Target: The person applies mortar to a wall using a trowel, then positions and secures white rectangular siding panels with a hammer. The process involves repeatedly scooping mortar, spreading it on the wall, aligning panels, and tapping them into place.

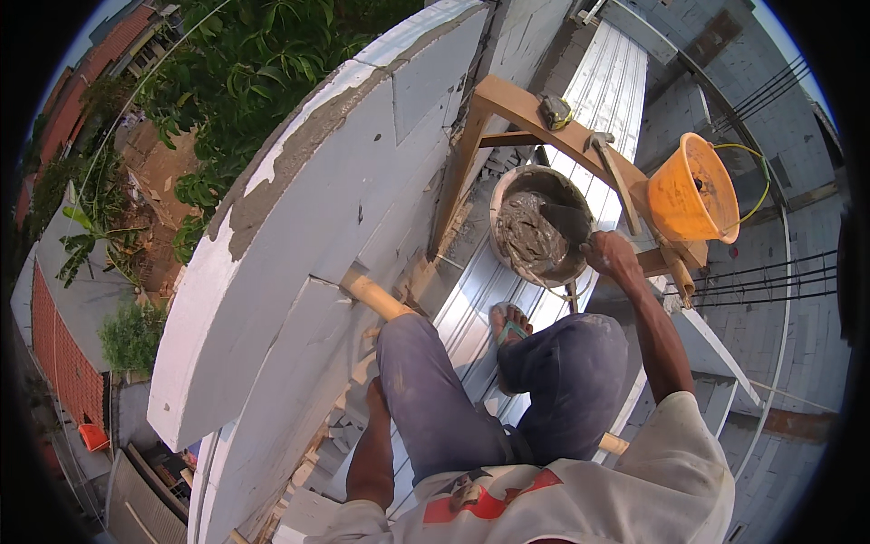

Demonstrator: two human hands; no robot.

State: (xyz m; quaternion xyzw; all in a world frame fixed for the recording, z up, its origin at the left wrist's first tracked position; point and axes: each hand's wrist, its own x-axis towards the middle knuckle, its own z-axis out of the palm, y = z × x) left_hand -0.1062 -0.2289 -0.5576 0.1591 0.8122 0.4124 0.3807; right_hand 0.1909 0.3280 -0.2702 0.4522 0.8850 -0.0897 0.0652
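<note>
My right hand (pixel 612 254) is closed round the handle of a trowel (pixel 566 222). Its dark blade rests in wet grey mortar (pixel 526 234), inside a round bucket (pixel 496 218) in front of my knees. Beside my left thigh, my left forearm (pixel 370 458) reaches down; the leg hides its fingers, so their state does not show. To the left rises a pale block wall (pixel 353 181), with a strip of grey mortar (pixel 290 159) spread along part of its top.
A wooden trestle (pixel 507 102) behind the bucket carries a tape measure (pixel 555 112), a hammer (pixel 616 177) and an orange bucket (pixel 666 201). Ribbed metal decking (pixel 471 313) lies under my sandalled foot. Beyond the wall is a drop to trees (pixel 263 72) and roofs. A bamboo pole (pixel 376 295) abuts the wall.
</note>
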